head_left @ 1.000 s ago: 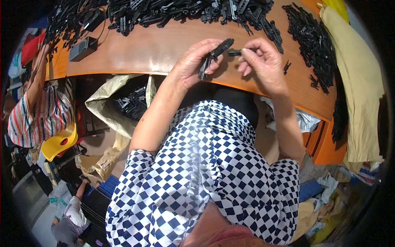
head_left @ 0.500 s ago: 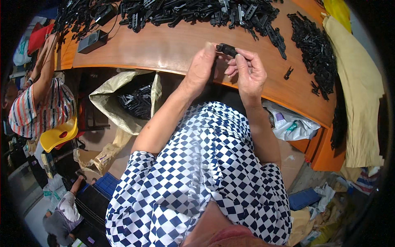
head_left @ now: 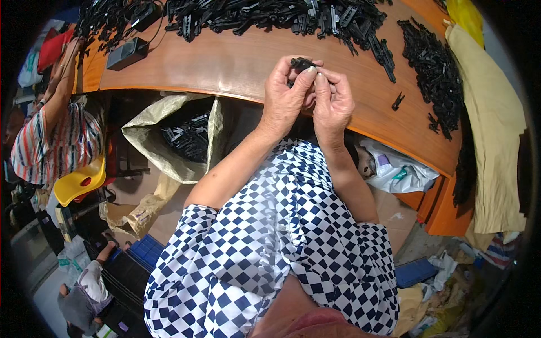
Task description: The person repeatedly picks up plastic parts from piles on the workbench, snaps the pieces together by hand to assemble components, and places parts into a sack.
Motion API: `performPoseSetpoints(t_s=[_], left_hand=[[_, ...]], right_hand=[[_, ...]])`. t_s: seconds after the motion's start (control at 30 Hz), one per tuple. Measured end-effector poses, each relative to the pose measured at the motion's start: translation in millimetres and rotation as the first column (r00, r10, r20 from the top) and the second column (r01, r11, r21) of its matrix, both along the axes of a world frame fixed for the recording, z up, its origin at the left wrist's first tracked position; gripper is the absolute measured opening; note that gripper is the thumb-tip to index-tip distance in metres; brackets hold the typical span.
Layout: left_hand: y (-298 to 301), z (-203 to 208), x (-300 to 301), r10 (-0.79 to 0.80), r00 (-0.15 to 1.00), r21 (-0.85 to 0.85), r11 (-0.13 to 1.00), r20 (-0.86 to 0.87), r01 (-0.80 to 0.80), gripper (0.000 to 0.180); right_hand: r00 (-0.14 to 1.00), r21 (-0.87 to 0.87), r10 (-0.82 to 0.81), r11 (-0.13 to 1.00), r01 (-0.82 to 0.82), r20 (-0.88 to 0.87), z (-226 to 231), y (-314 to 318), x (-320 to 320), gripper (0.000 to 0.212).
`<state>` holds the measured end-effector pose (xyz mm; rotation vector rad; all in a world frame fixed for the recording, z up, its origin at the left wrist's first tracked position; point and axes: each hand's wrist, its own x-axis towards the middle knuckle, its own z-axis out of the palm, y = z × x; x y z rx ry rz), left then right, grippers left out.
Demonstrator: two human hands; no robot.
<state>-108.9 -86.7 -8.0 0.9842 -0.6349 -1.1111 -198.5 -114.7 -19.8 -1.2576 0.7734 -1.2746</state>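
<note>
A small black plastic part (head_left: 302,64) is held between both hands just above the front edge of the table. My left hand (head_left: 282,101) wraps round it, with the thumb pressed on its near side. Against that thumb lie the closed thumb and fingers of my right hand (head_left: 333,104), gripping the same part. Much of the part is hidden by the fingers, so its exact kind is unclear. Farther off spreads a big heap of long black plastic parts (head_left: 253,19). To the right are a second heap of smaller black pieces (head_left: 431,73) and one loose black clip-like piece (head_left: 398,101).
A dark box (head_left: 127,53) with a cable stands at the table's left. Below the edge, an open woven sack (head_left: 147,138) holds more black parts. Another person's striped sleeve (head_left: 34,146) is at far left, beside a yellow chair (head_left: 79,183). Beige cloth (head_left: 493,129) hangs at right.
My right hand has moved left and closed in against my left hand. The black part has tilted and is more covered by the fingers.
</note>
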Motion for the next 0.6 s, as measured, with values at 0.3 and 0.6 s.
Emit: performPoseSetpoints(t_s=[0.3, 0.6], left_hand=[[4, 1, 11, 0.004, 0.991, -0.028, 1.000, -0.136, -0.008, 0.020], [20, 5, 43, -0.199, 0.949, -0.233, 0.962, -0.243, 0.142, 0.026]], right_hand=[[0.991, -0.091, 0.029, 0.995, -0.042, -0.133, 4, 3, 2, 0.011], [0.832, -0.121, 0.193, 0.947, -0.296, -0.521, 44, 0, -10, 0.046]])
